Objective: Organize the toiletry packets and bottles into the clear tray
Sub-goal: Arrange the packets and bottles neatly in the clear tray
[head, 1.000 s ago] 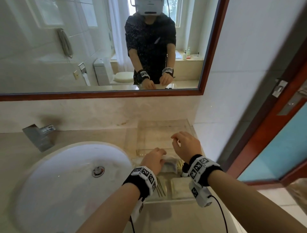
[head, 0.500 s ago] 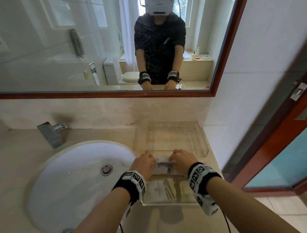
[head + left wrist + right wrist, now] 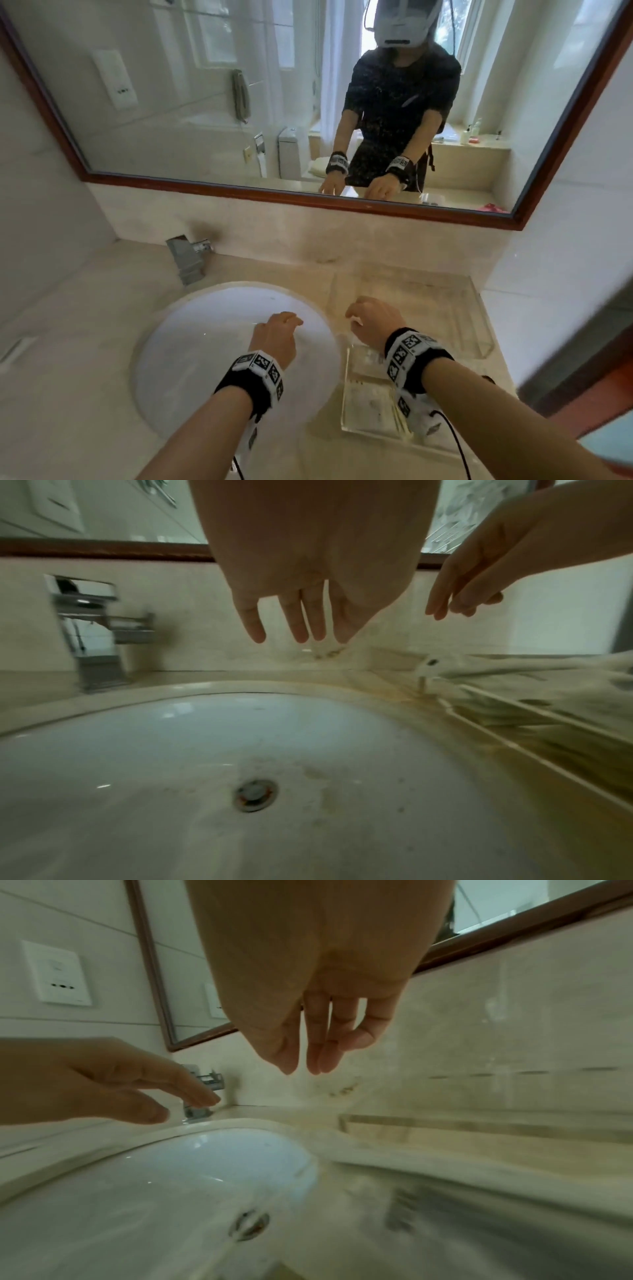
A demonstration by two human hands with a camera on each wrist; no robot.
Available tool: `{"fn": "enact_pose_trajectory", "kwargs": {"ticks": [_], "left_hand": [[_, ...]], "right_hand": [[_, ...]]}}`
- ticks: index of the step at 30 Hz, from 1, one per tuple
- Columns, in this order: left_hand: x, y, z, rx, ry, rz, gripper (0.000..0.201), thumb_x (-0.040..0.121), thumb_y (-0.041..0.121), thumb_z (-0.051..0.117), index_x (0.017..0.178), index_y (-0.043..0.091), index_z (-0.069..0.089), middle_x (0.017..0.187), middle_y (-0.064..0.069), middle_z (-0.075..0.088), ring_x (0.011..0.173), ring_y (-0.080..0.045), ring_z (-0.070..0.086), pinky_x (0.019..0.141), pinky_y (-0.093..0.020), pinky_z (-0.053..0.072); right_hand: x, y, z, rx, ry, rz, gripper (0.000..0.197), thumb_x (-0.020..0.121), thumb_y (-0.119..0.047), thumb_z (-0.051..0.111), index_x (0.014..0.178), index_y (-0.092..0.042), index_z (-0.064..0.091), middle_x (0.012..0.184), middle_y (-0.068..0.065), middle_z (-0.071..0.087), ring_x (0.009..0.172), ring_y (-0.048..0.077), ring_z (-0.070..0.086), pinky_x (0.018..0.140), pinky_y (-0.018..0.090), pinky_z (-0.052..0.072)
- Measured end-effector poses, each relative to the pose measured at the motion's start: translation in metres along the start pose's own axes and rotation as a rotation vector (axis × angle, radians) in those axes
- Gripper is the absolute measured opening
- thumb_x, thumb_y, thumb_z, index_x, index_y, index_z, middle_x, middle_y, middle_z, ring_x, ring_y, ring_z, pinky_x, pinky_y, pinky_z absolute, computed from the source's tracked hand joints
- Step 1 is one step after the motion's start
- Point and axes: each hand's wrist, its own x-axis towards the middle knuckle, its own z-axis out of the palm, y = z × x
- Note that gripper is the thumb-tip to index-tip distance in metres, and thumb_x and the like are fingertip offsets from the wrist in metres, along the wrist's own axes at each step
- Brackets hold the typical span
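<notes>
The clear tray [image 3: 479, 329] at my two o'clock holds nothing I can make out; flat packets [image 3: 373, 401] lie at four. My left hand [image 3: 275, 337] and right hand [image 3: 371, 320] hang relaxed, empty, over the sink [image 3: 191, 342] and marble counter [image 3: 85, 308].

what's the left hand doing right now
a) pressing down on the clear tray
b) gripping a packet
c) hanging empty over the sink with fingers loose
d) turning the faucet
c: the left hand hangs above the white sink, its fingers straight and relaxed with nothing in them, apart from the faucet and from the clear tray.
</notes>
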Motion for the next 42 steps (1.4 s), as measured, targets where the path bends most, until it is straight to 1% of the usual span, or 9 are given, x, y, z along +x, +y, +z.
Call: {"fn": "enact_pose_trajectory", "kwargs": {"ticks": [7, 12, 19, 23, 26, 32, 37, 40, 42], "left_hand": [[-0.013, -0.106, -0.031, 0.04, -0.027, -0.197, 0.047, 0.096, 0.015, 0.043, 0.14, 0.026, 0.036, 0.157, 0.007, 0.023, 0.146, -0.012, 0.019, 0.119, -0.046, 0.014], [-0.03, -0.208, -0.057, 0.064, -0.025, -0.32, 0.047, 0.096, 0.015, 0.045, 0.141, 0.024, 0.036, 0.157, 0.006, 0.022, 0.147, -0.011, 0.013, 0.12, -0.052, 0.011], [-0.068, -0.363, -0.093, 0.099, -0.041, -0.467, 0.047, 0.097, 0.016, 0.044, 0.142, 0.023, 0.034, 0.158, 0.005, 0.019, 0.149, -0.013, 0.01, 0.119, -0.052, 0.01], [-0.081, -0.438, -0.104, 0.108, -0.063, -0.544, 0.047, 0.097, 0.016, 0.042, 0.142, 0.024, 0.033, 0.156, 0.003, 0.023, 0.146, -0.015, 0.018, 0.118, -0.047, 0.016], [-0.085, -0.48, -0.103, 0.085, -0.103, -0.603, 0.043, 0.097, 0.019, 0.042, 0.139, 0.023, 0.036, 0.148, -0.001, 0.035, 0.136, -0.021, 0.034, 0.109, -0.043, 0.034], [-0.08, -0.512, -0.095, -0.041, -0.255, -0.769, 0.054, 0.093, 0.039, 0.051, 0.138, 0.016, 0.033, 0.142, -0.011, 0.037, 0.131, -0.031, 0.037, 0.105, -0.044, 0.039], [-0.063, -0.526, -0.09, -0.264, -0.187, -0.821, 0.067, 0.087, 0.036, 0.063, 0.139, 0.007, 0.032, 0.142, -0.017, 0.04, 0.129, -0.032, 0.044, 0.106, -0.039, 0.04], [-0.057, -0.519, -0.09, -0.33, -0.151, -0.758, 0.053, 0.092, 0.031, 0.059, 0.136, 0.007, 0.042, 0.142, -0.014, 0.046, 0.128, -0.028, 0.048, 0.1, -0.031, 0.04], [-0.048, -0.509, -0.093, -0.36, -0.128, -0.691, 0.025, 0.091, 0.029, 0.059, 0.105, 0.008, 0.057, 0.113, -0.014, 0.06, 0.113, -0.029, 0.058, 0.083, -0.028, 0.043]], "right_hand": [[0.062, -0.098, 0.013, 0.004, -0.052, -0.155, 0.029, 0.096, -0.021, 0.044, 0.12, -0.02, 0.06, 0.125, 0.0, 0.056, 0.114, 0.024, 0.056, 0.093, 0.034, 0.044], [0.114, -0.194, 0.038, -0.007, -0.099, -0.264, 0.03, 0.097, -0.021, 0.042, 0.12, -0.021, 0.06, 0.126, 0.0, 0.055, 0.116, 0.021, 0.054, 0.096, 0.033, 0.044], [0.175, -0.338, 0.078, 0.029, -0.176, -0.35, 0.027, 0.095, -0.019, 0.045, 0.116, -0.017, 0.062, 0.125, 0.004, 0.057, 0.113, 0.025, 0.056, 0.094, 0.033, 0.045], [0.207, -0.406, 0.101, 0.033, -0.23, -0.39, 0.026, 0.094, -0.018, 0.045, 0.115, -0.017, 0.062, 0.123, 0.003, 0.055, 0.114, 0.024, 0.055, 0.096, 0.033, 0.044], [0.222, -0.441, 0.117, 0.025, -0.269, -0.402, 0.026, 0.095, -0.019, 0.045, 0.116, -0.018, 0.061, 0.125, 0.002, 0.054, 0.115, 0.023, 0.053, 0.097, 0.033, 0.043], [0.238, -0.473, 0.139, 0.018, -0.344, -0.377, 0.026, 0.096, -0.021, 0.044, 0.117, -0.019, 0.06, 0.127, 0.003, 0.053, 0.114, 0.024, 0.054, 0.097, 0.035, 0.044], [0.245, -0.472, 0.145, -0.057, -0.432, -0.342, 0.032, 0.099, -0.019, 0.039, 0.126, -0.015, 0.055, 0.134, 0.007, 0.049, 0.122, 0.028, 0.049, 0.102, 0.037, 0.04], [0.248, -0.466, 0.145, -0.051, -0.443, -0.299, 0.032, 0.099, -0.019, 0.04, 0.127, -0.016, 0.054, 0.135, 0.007, 0.049, 0.123, 0.028, 0.048, 0.102, 0.037, 0.04], [0.247, -0.461, 0.143, -0.008, -0.421, -0.283, 0.033, 0.098, -0.019, 0.042, 0.131, -0.018, 0.05, 0.136, 0.006, 0.048, 0.123, 0.027, 0.049, 0.102, 0.037, 0.041]]}}
